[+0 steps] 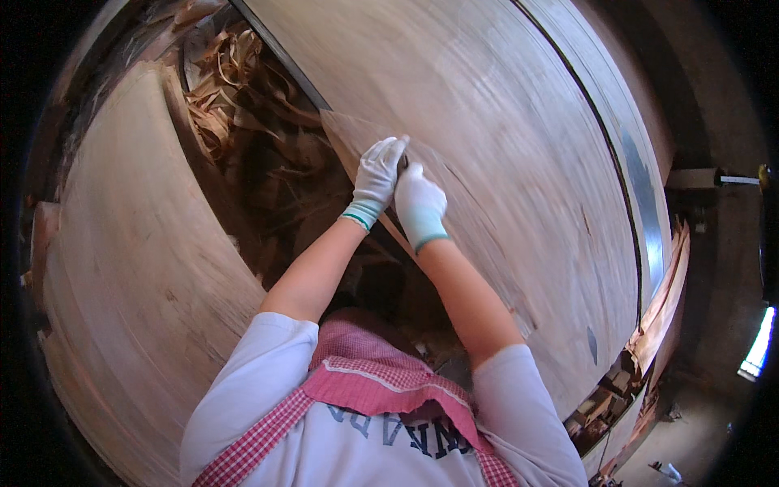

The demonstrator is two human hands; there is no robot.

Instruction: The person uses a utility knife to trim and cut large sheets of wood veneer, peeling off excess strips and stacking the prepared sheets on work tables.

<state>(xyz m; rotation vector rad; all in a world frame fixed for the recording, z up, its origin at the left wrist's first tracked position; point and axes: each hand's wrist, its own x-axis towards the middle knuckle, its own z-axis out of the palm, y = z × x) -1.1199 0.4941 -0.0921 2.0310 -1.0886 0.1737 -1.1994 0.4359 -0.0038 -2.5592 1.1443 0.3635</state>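
My left hand point(376, 174), in a white glove with a green-striped cuff, lies over the edge of a large, pale wood veneer sheet point(503, 195). Its fingers stretch out, side by side, across the surface. Close beside it, my right hand point(420, 200), gloved alike, is closed around a small dark tool point(402, 165). Only a short dark piece of that tool shows between the two hands, so its kind is hidden. A thin corner of veneer point(341, 130) juts out beyond my left fingers.
Another broad stack of veneer point(138, 235) stands to my left. Curled veneer scraps point(231, 81) fill the dark gap between the stacks. A dark strip point(280, 53) runs along the far edge. Broken wood pieces point(600, 406) lie at the lower right.
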